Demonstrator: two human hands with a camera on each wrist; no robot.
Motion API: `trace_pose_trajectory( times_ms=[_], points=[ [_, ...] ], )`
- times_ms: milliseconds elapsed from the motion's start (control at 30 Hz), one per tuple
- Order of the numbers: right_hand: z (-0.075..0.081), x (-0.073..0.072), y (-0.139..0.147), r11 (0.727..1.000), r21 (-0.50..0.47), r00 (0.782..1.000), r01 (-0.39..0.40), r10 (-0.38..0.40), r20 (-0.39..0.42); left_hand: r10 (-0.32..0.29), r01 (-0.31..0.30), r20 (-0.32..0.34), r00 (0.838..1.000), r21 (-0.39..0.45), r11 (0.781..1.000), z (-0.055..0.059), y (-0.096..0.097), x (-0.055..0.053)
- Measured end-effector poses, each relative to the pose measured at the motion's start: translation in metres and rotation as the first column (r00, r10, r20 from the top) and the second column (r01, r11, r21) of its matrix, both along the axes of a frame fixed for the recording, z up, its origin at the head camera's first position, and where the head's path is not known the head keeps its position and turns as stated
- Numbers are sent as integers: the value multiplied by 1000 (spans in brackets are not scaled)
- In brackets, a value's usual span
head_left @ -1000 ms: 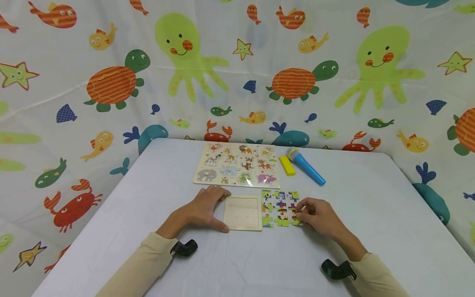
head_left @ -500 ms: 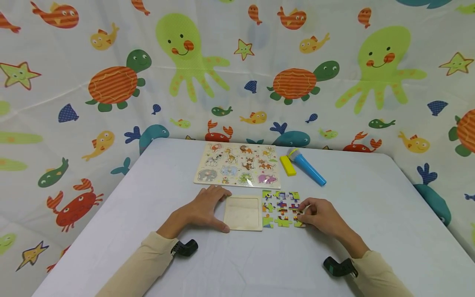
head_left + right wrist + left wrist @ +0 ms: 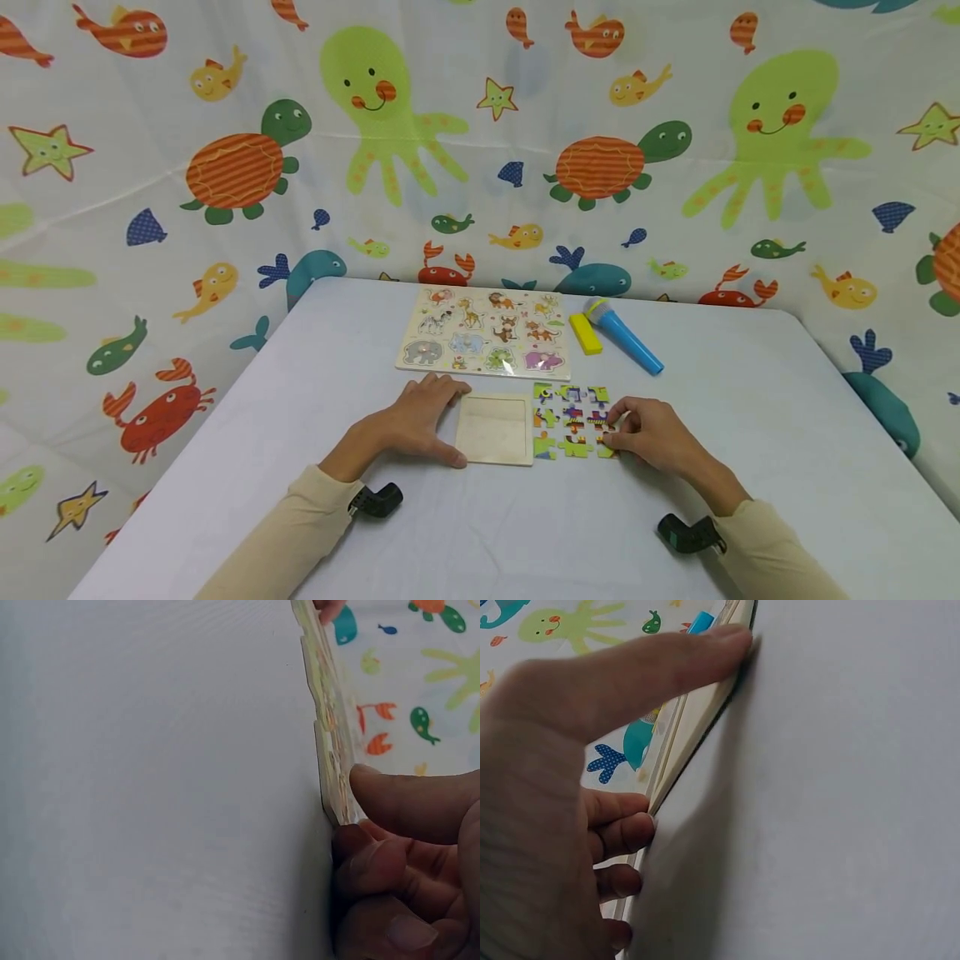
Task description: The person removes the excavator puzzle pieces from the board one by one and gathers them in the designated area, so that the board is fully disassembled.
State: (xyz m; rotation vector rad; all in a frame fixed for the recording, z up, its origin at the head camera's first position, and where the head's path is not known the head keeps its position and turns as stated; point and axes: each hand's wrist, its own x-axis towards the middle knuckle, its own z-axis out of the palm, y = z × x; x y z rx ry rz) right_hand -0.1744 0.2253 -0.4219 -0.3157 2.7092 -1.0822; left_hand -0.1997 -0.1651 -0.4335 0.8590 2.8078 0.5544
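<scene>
A shallow wooden puzzle tray lies flat on the white table with a bare inside. My left hand holds its left side, thumb at the near corner and forefinger at the far one. In the left wrist view the thumb reaches over the tray's pale edge. Just right of the tray, colourful jigsaw pieces lie in three rows, slightly apart. My right hand touches the right-hand column, thumb and forefinger at the outer edges of its pieces; I cannot tell whether they pinch one. The other right fingers are curled.
Behind the tray lies an animal picture board with a glossy surface. To its right are a yellow block and a blue toy microphone. A sea-animal curtain hangs along the table's back edge.
My right hand has shifted slightly to the right, uncovering more of the right-hand column of jigsaw pieces. The left hand and tray stay put; the head view has turned a little.
</scene>
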Motion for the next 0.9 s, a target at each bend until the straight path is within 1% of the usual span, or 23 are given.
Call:
trace_pose_trajectory(
  times_ms=[233,300,367,400,467,533,567,600,667,733,800,833,900],
  points=[
    [4,1,1,1000,27,1000,4,-4,2,-8,9,42,999,-10,1000,4,1,-1],
    [6,1,0,999,40,1000,2,-2,-12,-11,12,56,998,-20,1000,6,2,-1],
    [7,1,0,998,62,999,-3,6,-42,-16,18,61,998,-30,999,9,3,0],
    [7,1,-1,997,75,998,-7,12,-60,-21,23,56,998,-35,999,10,3,0],
    [8,0,-1,995,100,994,-21,31,-101,-42,43,19,999,-58,997,11,5,1],
    [9,0,-2,992,127,988,-26,45,-149,-76,71,-55,996,-83,994,10,7,1],
    [9,0,-3,989,146,983,-31,56,-175,-97,88,-104,990,-91,992,10,8,1],
    [10,0,-3,985,166,977,-35,69,-200,-119,103,-157,980,-107,989,8,8,1],
    [10,1,-3,975,221,961,-41,98,-257,-160,132,-260,952,-124,983,7,10,0],
    [10,1,-3,958,282,941,-48,138,-310,-190,149,-344,919,-142,979,6,10,-1],
    [10,1,-2,939,341,912,-55,186,-365,-208,152,-399,893,-167,974,4,10,-1],
    [10,1,-2,929,367,896,-59,211,-391,-213,151,-416,884,-177,973,4,10,-1],
    [9,1,-1,912,406,863,-65,256,-436,-220,146,-430,876,-199,969,4,8,-2]
  ],
)
